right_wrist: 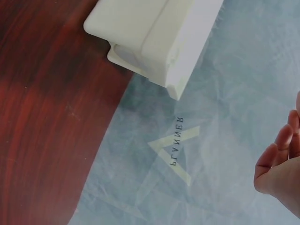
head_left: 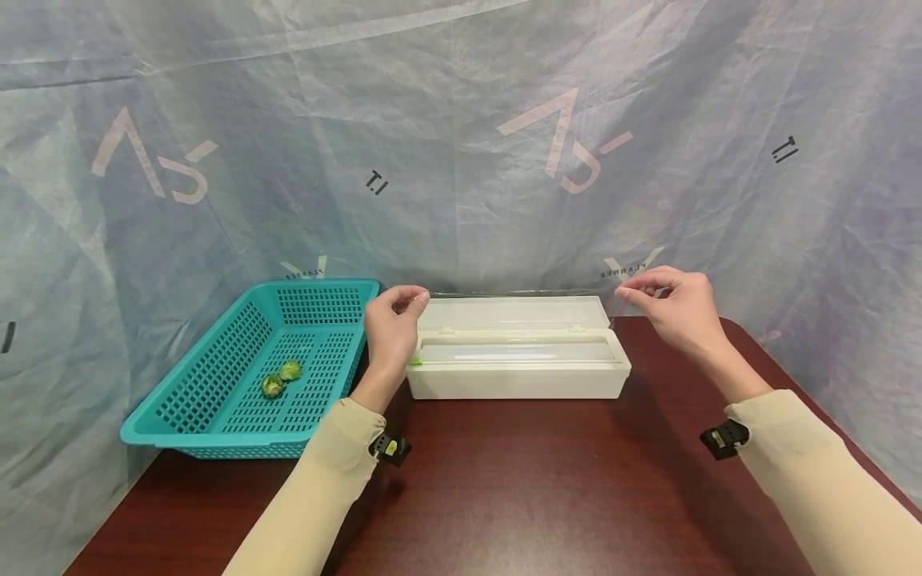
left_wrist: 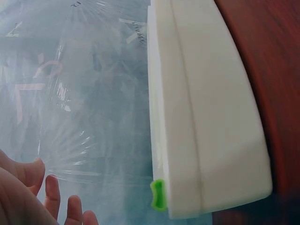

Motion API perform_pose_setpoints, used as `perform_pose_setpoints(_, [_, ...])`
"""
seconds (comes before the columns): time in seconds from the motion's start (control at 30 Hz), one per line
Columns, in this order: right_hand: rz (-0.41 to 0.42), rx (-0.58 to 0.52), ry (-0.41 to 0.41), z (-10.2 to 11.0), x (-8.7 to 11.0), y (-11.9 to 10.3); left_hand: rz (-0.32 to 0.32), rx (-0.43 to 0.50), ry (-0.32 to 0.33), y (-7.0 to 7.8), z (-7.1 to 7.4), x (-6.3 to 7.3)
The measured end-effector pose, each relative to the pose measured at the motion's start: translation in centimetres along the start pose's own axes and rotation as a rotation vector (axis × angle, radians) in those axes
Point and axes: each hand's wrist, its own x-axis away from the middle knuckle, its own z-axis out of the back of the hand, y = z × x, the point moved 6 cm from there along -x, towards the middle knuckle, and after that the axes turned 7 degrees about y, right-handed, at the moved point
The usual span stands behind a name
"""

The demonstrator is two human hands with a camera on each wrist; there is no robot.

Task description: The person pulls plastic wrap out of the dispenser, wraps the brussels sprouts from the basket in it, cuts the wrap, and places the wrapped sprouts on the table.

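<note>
Clear cling film [left_wrist: 70,105] stretches upward between both hands, its creases gathering at the left fingertips in the left wrist view. My left hand [head_left: 392,328] pinches one corner between thumb and fingers, above the left end of a white cling film dispenser [head_left: 519,382]. Beyond the dispenser's right end, my right hand [head_left: 675,308] pinches the other corner; the film there is barely visible. The dispenser's translucent lid [head_left: 511,313] is raised at the back, and a film roll [head_left: 515,352] lies inside. A green cutter slider [left_wrist: 159,194] sits at its left end.
A turquoise plastic basket [head_left: 209,440] stands left of the dispenser, with two Brussels sprouts [head_left: 272,386] lying in it. The dark reddish wooden table [head_left: 533,488] extends toward me. Behind it hangs a grey printed sheet [head_left: 446,128].
</note>
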Motion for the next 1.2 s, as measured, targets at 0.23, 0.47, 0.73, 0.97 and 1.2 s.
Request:
perform_pose_setpoints(0.23, [-0.011, -0.007, 0.003, 0.5, -0.4, -0.4, -0.023, 0.028, -0.007, 0.9, 0.2, -0.2])
perform_pose_setpoints(0.47, [0.018, -0.013, 0.016, 1.3, -0.7, -1.3, -0.046, 0.050, -0.008, 1.9, 0.4, -0.6])
perform_pose_setpoints(0.73, [0.025, -0.054, 0.042, 2.1, -0.9, -2.4, -0.037, 0.060, -0.003, 3.0, 0.6, -0.7])
perform_pose_setpoints(0.97, [0.036, -0.077, 0.054, 2.9, -0.9, -3.2, -0.048, 0.076, -0.009, 3.9, 1.2, -0.6])
perform_pose_setpoints(1.2, [0.030, -0.076, 0.059, 3.7, -1.0, -3.9, -0.077, 0.083, -0.007, 4.8, 1.5, -0.7])
